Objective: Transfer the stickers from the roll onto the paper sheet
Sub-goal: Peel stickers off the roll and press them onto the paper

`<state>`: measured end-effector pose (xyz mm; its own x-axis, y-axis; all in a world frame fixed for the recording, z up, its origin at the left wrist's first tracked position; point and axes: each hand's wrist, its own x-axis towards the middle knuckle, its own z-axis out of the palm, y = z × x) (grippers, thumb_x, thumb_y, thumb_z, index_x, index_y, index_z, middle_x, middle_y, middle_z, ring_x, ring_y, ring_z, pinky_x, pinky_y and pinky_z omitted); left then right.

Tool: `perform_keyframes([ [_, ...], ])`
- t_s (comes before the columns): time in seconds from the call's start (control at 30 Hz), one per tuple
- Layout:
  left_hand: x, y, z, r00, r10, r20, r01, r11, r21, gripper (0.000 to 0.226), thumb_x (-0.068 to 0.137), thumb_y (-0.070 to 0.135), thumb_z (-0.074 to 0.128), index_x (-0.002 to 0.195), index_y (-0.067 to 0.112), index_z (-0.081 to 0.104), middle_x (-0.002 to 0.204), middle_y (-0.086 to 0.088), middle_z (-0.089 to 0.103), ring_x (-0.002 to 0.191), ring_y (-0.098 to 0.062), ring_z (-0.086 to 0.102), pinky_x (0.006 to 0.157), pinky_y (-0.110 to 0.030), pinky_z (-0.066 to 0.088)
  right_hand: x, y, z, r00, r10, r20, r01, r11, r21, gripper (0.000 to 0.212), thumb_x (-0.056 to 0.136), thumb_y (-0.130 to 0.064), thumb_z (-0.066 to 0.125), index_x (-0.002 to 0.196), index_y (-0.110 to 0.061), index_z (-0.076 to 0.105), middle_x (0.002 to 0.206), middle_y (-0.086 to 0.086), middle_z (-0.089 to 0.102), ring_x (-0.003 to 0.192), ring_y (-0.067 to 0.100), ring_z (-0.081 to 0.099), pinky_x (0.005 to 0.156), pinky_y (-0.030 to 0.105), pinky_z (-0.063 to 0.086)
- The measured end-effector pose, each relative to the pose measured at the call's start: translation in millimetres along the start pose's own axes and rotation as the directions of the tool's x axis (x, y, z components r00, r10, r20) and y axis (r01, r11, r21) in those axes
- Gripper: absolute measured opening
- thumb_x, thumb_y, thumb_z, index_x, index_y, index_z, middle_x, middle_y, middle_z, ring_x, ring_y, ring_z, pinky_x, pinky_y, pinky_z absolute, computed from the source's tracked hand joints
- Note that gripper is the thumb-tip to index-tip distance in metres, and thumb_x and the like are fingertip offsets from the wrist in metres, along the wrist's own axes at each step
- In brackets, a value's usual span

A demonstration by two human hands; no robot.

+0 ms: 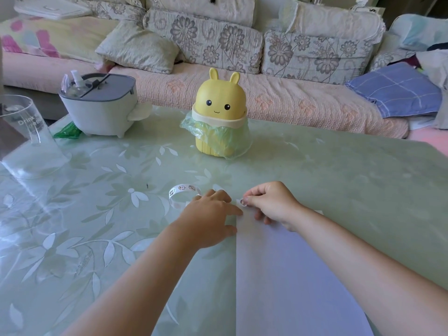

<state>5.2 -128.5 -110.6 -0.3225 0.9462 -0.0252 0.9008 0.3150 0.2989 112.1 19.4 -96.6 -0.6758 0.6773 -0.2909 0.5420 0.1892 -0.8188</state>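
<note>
my right hand (271,204) pinches a small sticker (243,202) between thumb and forefinger, at the far left corner of the paper sheet (291,275), which runs from my hands back toward 6 o'clock. my left hand (211,217) lies flat, fingers spread, forefinger on the sheet's left edge. the sticker roll (184,191) curls on the table (339,178) at 11 o'clock of that hand, its near end hidden behind my fingers. a yellow rabbit bin (219,112) stands at 12, a grey lidded box (97,105) at 10, a clear glass (26,141) at 9.
</note>
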Motion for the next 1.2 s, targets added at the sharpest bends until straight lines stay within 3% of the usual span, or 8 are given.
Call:
perform_keyframes([
  [0.23, -3, -1, 1, 1.000, 0.010, -0.004, -0.010, 1.000, -0.013, 0.045, 0.090, 0.048, 0.059, 0.134, 0.048, 0.051, 0.143, 0.011, 0.040, 0.133, -0.012, 0.033, 0.108, -0.037, 0.031, 5, 1, 5, 0.999, -0.029, -0.025, 0.027, 0.995, -0.093, 0.010, 0.088, -0.019, 0.072, 0.079, -0.015, 0.074, 0.065, 0.001, 0.064, 0.047, 0.017, 0.048, 0.039, 0.019, 0.034],
  [0.33, -3, -1, 1, 1.000, 0.009, -0.001, -0.009, 1.000, -0.016, 0.045, 0.089, 0.048, 0.059, 0.134, 0.048, 0.051, 0.143, 0.011, 0.040, 0.133, -0.013, 0.033, 0.107, -0.038, 0.032, 7, 2, 7, 0.995, -0.083, -0.049, 0.072, 0.978, -0.194, 0.014, 0.087, -0.021, 0.074, 0.073, -0.019, 0.074, 0.050, -0.013, 0.061, 0.038, 0.003, 0.048, 0.041, 0.016, 0.035],
  [0.4, -2, -1, 1, 1.000, 0.008, -0.002, -0.008, 1.000, -0.012, 0.045, 0.089, 0.047, 0.060, 0.133, 0.048, 0.051, 0.143, 0.011, 0.040, 0.132, -0.013, 0.033, 0.107, -0.038, 0.032, 8, 2, 7, 0.992, -0.110, -0.067, 0.091, 0.967, -0.236, 0.014, 0.085, -0.021, 0.075, 0.072, -0.018, 0.075, 0.051, -0.013, 0.062, 0.035, -0.003, 0.046, 0.041, 0.015, 0.035],
  [0.6, -2, 1, 2, 1.000, -0.002, -0.019, 0.002, 1.000, -0.003, 0.044, 0.089, 0.046, 0.059, 0.132, 0.046, 0.052, 0.139, 0.012, 0.043, 0.130, -0.013, 0.036, 0.105, -0.036, 0.034, 8, 3, 8, 0.975, -0.198, -0.098, 0.148, 0.915, -0.376, 0.010, 0.082, -0.026, 0.077, 0.073, -0.022, 0.078, 0.070, -0.013, 0.070, 0.071, 0.005, 0.065, 0.059, 0.016, 0.047],
  [0.8, 0, 8, 9, 0.994, -0.021, -0.107, 0.029, 0.997, 0.073, 0.049, 0.092, 0.048, 0.050, 0.140, 0.043, 0.040, 0.133, 0.011, 0.046, 0.123, -0.016, 0.041, 0.099, -0.033, 0.036, 11, 2, 7, 0.969, -0.218, -0.119, 0.139, 0.874, -0.466, 0.006, 0.077, -0.030, 0.079, 0.074, -0.027, 0.074, 0.074, -0.013, 0.068, 0.078, 0.010, 0.067, 0.072, 0.027, 0.056],
  [0.97, 1, 10, 12, 0.991, -0.028, -0.127, 0.043, 0.993, 0.112, 0.048, 0.093, 0.049, 0.045, 0.140, 0.041, 0.042, 0.131, 0.010, 0.045, 0.121, -0.016, 0.041, 0.098, -0.032, 0.035, 7, 10, 2, 0.962, -0.217, -0.166, 0.125, 0.890, -0.438, 0.016, 0.075, -0.040, 0.080, 0.075, -0.028, 0.070, 0.070, -0.012, 0.065, 0.074, 0.012, 0.064, 0.062, 0.026, 0.048],
  [1.07, 2, 11, 12, 0.992, -0.023, -0.127, 0.043, 0.987, 0.152, 0.047, 0.094, 0.050, 0.044, 0.139, 0.040, 0.046, 0.132, 0.011, 0.045, 0.120, -0.016, 0.042, 0.099, -0.032, 0.033, 1, 19, -2, 0.950, -0.290, -0.117, 0.213, 0.874, -0.436, 0.007, 0.086, -0.025, 0.067, 0.087, -0.027, 0.074, 0.075, -0.012, 0.064, 0.079, 0.013, 0.062, 0.068, 0.025, 0.049],
  [1.2, 2, 13, 14, 0.988, 0.001, -0.151, 0.029, 0.981, 0.192, 0.051, 0.093, 0.051, 0.041, 0.142, 0.034, 0.044, 0.134, 0.011, 0.046, 0.120, -0.017, 0.043, 0.101, -0.032, 0.031, -15, 31, -11, 0.893, -0.442, 0.081, 0.406, 0.715, -0.569, 0.036, 0.091, -0.018, 0.053, 0.121, -0.032, 0.069, 0.092, -0.007, 0.052, 0.081, 0.015, 0.057, 0.073, 0.032, 0.050],
])
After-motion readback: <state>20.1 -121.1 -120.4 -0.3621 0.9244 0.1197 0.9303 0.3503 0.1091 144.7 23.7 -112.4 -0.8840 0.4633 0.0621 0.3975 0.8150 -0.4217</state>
